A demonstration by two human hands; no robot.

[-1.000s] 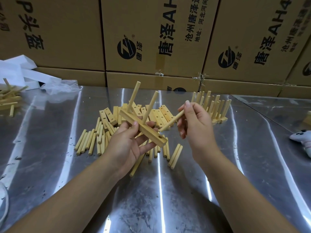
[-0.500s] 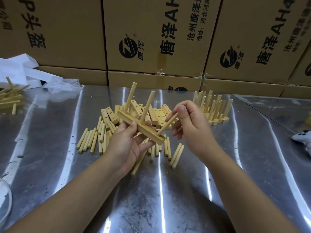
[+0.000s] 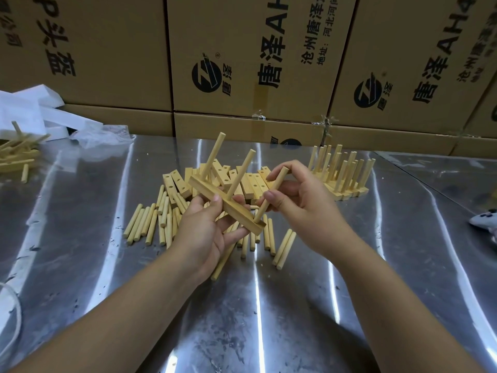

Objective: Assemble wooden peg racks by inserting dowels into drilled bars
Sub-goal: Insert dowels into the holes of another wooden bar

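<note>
Two dowels (image 3: 213, 157) stand seated in the bar (image 3: 226, 203), tilted away from the person. A third dowel (image 3: 270, 196) has its lower tip at the bar's near-end hole; how deep it sits, I can't tell.

Left hand (image 3: 204, 232) grips the bar from below, thumb on the side face and fingers curled under. That leaves the top face with the holes clear and braces the bar against the push. The bar is held up off the table (image 3: 80, 238) and slanted, probably so the hole faces the incoming dowel. A spare dowel (image 3: 224, 258) pokes out under that hand, likely parked for later.

Right hand (image 3: 298, 208) pinches the third dowel mid-shaft between thumb and fingers. The low grip likely gives aim now and room to press down after.

Loose dowels (image 3: 150, 224) lie scattered below and left of the bar. Blank bars (image 3: 250, 181) are heaped just behind it. Finished racks (image 3: 341, 170) stand behind and right of it, pegs up, with boxes (image 3: 242, 63) stacked further behind.

Step in hand, I judge: last peg of this rack, needs lining up and pushing home.
</note>
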